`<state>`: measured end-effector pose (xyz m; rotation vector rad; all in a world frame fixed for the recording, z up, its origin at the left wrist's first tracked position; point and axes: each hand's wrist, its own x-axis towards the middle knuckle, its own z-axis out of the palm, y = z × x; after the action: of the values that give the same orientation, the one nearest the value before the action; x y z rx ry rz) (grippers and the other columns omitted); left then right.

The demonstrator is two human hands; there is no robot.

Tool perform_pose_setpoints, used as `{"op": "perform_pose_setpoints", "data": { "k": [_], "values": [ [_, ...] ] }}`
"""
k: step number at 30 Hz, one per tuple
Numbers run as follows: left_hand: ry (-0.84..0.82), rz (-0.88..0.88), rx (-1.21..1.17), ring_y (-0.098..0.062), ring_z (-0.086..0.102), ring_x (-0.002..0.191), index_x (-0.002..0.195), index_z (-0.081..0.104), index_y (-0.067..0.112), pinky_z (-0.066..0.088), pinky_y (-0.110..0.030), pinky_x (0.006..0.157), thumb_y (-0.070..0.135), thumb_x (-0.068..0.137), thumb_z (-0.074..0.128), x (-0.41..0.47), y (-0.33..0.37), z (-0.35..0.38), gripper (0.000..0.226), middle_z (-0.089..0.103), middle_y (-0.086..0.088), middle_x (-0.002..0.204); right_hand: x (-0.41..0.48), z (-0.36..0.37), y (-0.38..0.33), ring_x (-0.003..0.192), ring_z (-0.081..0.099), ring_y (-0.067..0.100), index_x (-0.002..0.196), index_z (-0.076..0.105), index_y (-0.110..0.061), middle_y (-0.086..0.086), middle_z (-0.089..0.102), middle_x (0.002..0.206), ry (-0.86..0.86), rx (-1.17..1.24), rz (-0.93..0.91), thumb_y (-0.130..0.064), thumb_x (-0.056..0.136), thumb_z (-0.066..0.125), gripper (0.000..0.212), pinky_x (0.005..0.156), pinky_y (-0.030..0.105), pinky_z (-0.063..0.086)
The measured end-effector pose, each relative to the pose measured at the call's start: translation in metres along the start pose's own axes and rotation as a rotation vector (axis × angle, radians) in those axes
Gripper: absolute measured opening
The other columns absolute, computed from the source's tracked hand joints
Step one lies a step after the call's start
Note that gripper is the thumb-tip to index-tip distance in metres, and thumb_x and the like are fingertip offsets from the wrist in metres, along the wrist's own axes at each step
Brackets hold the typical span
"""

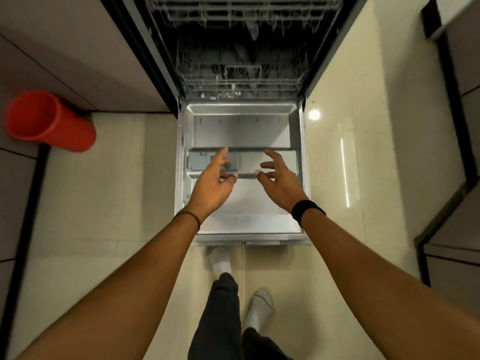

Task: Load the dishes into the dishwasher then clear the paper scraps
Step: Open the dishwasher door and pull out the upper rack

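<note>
Straight ahead, the dishwasher (241,48) stands open, its door (241,131) dropped flat, long axis running toward the person, top edge nearest the feet. The door's inner face is dull steel with a grey plastic detergent dispenser (198,162). The wire lower rack (241,83) sits in the dark tub, possibly empty. The left hand (211,183) and right hand (279,178) hover over the door, fingers loosely spread, grasping nothing. A smooth red plastic bin (49,120) stands left.

There is one dishwasher (241,131) with two wire racks, an upper rack (244,11) and a lower rack (241,81), and one detergent compartment (204,162). Two hands show, the left hand (214,184) and the right hand (281,187), plus two socked feet (220,261) and one red bin (49,120).
</note>
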<state>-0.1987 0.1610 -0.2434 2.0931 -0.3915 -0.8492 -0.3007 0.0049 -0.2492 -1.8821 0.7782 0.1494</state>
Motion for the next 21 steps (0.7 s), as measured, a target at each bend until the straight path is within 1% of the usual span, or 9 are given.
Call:
{"op": "perform_pose_setpoints", "data": {
  "k": [2, 7, 9, 11, 14, 17, 19, 20, 21],
  "values": [
    [0.005, 0.024, -0.013, -0.016, 0.058, 0.122, 0.161, 0.026, 0.029, 0.046, -0.035, 0.108, 0.02, 0.103, 0.058, 0.015, 0.018, -0.013, 0.067, 0.051, 0.005, 0.15, 0.014, -0.008, -0.019, 0.106, 0.057, 0.011, 0.155, 0.029, -0.026, 0.002, 0.055, 0.142, 0.007, 0.006, -0.02, -0.028, 0.103, 0.057, 0.059, 0.09, 0.026, 0.046],
    [-0.006, 0.074, -0.02, -0.017, 0.061, 0.115, 0.16, 0.026, 0.032, 0.054, -0.038, 0.098, 0.02, 0.102, 0.059, 0.091, 0.028, -0.022, 0.067, 0.053, 0.002, 0.146, 0.079, -0.006, -0.033, 0.106, 0.059, 0.01, 0.153, 0.03, -0.028, 0.001, 0.056, 0.139, 0.016, 0.002, -0.054, -0.029, 0.102, 0.058, 0.058, 0.089, 0.027, 0.049],
    [-0.02, 0.077, -0.019, -0.016, 0.06, 0.113, 0.16, 0.025, 0.033, 0.056, -0.038, 0.095, 0.021, 0.102, 0.059, 0.131, 0.023, -0.02, 0.068, 0.053, 0.003, 0.145, 0.116, -0.005, -0.032, 0.105, 0.061, 0.013, 0.153, 0.03, -0.027, 0.001, 0.057, 0.136, 0.032, -0.001, -0.042, -0.029, 0.102, 0.059, 0.059, 0.091, 0.031, 0.052],
    [-0.04, 0.061, -0.003, -0.015, 0.059, 0.115, 0.16, 0.023, 0.035, 0.053, -0.036, 0.098, 0.022, 0.102, 0.059, 0.176, 0.015, -0.018, 0.069, 0.053, 0.005, 0.144, 0.16, -0.003, -0.027, 0.106, 0.061, 0.016, 0.153, 0.031, -0.027, 0.001, 0.057, 0.135, 0.051, -0.01, -0.023, -0.029, 0.101, 0.059, 0.059, 0.094, 0.035, 0.053],
    [-0.041, 0.075, 0.009, -0.013, 0.059, 0.111, 0.16, 0.024, 0.033, 0.048, -0.026, 0.092, 0.021, 0.102, 0.059, 0.24, 0.004, -0.018, 0.07, 0.056, 0.005, 0.14, 0.225, -0.004, -0.02, 0.108, 0.06, 0.016, 0.154, 0.03, -0.028, 0.0, 0.057, 0.137, 0.071, -0.061, 0.007, -0.031, 0.102, 0.058, 0.059, 0.096, 0.036, 0.052],
    [-0.031, 0.089, -0.001, -0.013, 0.061, 0.108, 0.161, 0.023, 0.029, 0.043, -0.012, 0.075, 0.019, 0.103, 0.058, 0.303, -0.003, -0.021, 0.069, 0.062, 0.001, 0.135, 0.29, -0.005, -0.016, 0.109, 0.063, 0.018, 0.155, 0.03, -0.027, 0.0, 0.059, 0.137, 0.097, -0.102, 0.008, -0.03, 0.101, 0.06, 0.061, 0.099, 0.035, 0.05],
    [-0.029, 0.102, 0.013, -0.01, 0.06, 0.109, 0.162, 0.02, 0.026, 0.039, -0.006, 0.07, 0.02, 0.103, 0.057, 0.336, -0.003, -0.024, 0.07, 0.066, 0.002, 0.129, 0.325, -0.008, -0.014, 0.117, 0.062, 0.022, 0.154, 0.031, -0.026, 0.002, 0.06, 0.138, 0.113, -0.113, 0.008, -0.029, 0.101, 0.059, 0.06, 0.101, 0.034, 0.048],
    [-0.031, 0.109, 0.022, -0.011, 0.061, 0.107, 0.162, 0.019, 0.025, 0.041, -0.007, 0.07, 0.02, 0.103, 0.058, 0.351, -0.002, -0.024, 0.071, 0.068, 0.002, 0.124, 0.341, -0.01, -0.013, 0.122, 0.06, 0.024, 0.153, 0.031, -0.025, 0.004, 0.06, 0.139, 0.122, -0.117, 0.01, -0.028, 0.102, 0.059, 0.059, 0.101, 0.033, 0.046],
    [-0.035, 0.112, 0.021, -0.016, 0.065, 0.102, 0.163, 0.019, 0.024, 0.047, -0.012, 0.072, 0.019, 0.103, 0.059, 0.365, -0.002, -0.024, 0.072, 0.071, 0.0, 0.118, 0.355, -0.012, -0.014, 0.125, 0.058, 0.026, 0.153, 0.031, -0.024, 0.005, 0.06, 0.139, 0.13, -0.119, 0.013, -0.026, 0.102, 0.058, 0.058, 0.099, 0.033, 0.045]
  ]
}}
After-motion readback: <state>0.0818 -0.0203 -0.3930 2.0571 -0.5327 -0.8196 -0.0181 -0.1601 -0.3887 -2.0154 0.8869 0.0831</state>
